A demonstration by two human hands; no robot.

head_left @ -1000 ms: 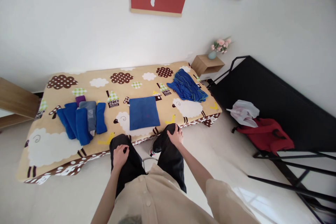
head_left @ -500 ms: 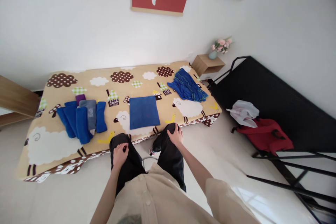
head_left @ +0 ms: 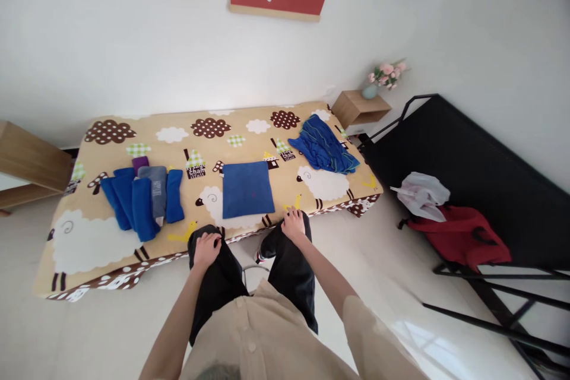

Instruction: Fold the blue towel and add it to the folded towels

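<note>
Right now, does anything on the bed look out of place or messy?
Yes: the blue cloth heap at the bed's far right lies crumpled, unlike the flat blue square and rolled towels.

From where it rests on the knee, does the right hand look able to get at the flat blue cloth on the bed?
Probably yes. The right hand lies on the knee at the bed's edge, and the flat blue cloth lies just beyond it with nothing between them.
</note>
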